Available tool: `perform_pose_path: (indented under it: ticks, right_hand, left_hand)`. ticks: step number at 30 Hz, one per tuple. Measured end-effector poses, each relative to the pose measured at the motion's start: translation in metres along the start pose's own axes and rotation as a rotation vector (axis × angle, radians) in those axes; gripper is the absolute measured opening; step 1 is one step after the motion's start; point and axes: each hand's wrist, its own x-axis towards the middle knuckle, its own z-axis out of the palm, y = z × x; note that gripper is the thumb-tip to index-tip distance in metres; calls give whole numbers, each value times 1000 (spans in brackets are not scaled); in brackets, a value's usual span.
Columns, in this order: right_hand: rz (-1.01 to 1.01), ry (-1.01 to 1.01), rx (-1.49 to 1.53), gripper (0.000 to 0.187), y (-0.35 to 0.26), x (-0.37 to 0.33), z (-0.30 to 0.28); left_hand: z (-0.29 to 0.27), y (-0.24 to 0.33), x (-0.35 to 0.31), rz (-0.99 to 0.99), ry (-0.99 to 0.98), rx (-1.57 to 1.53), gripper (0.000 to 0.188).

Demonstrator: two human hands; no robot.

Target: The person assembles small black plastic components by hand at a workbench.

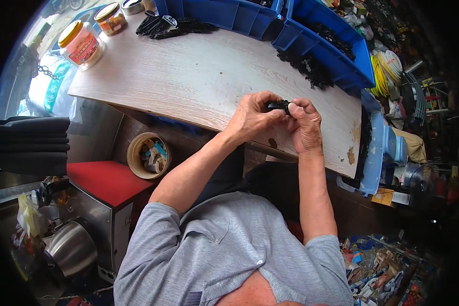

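Observation:
Over the near edge of the pale wooden table (209, 76), my two hands meet around a small black part (279, 105), perhaps plastic. My left hand (255, 113) pinches its left end between thumb and fingers. On the other end, the thumb and bent fingers of my right hand (306, 121) are closed. Fingers cover much of the part, so its exact kind cannot be made out. A heap of long black pieces (171, 28) lies at the table's far left. Small black parts (311, 71) are piled at the right, before a blue bin.
Blue plastic bins (331, 48) with black parts line the far side. Jars (81, 46) stand at the far left. Below the table are a waste bucket (133, 166) and a red-topped cabinet (104, 181). Clutter (382, 270) covers the floor at lower right.

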Motion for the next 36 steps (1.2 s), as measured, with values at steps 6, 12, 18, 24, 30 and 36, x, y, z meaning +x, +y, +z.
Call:
perform_pose_path:
  ticks: [6, 12, 18, 24, 30, 36]
  right_hand:
    - [51, -26, 2, 15, 1, 4, 2]
    - [114, -32, 20, 15, -4, 3, 5]
    - [143, -38, -278, 31, -16, 3, 16]
    - [82, -72, -321, 33, -8, -5, 16]
    - [54, 15, -244, 33, -10, -10, 6]
    - [61, 436, 21, 42, -37, 1, -52]
  left_hand:
    - [-6, 8, 3, -90, -7, 65, 30]
    - [0, 12, 6, -163, 97, 35, 25]
    - [-1, 11, 1, -129, 183, -81, 19]
    - [-2, 8, -1, -129, 121, -76, 13]
    - [-38, 18, 9, 259, 300, 699, 20]
    - [-211, 65, 69, 654, 823, 1817, 27]
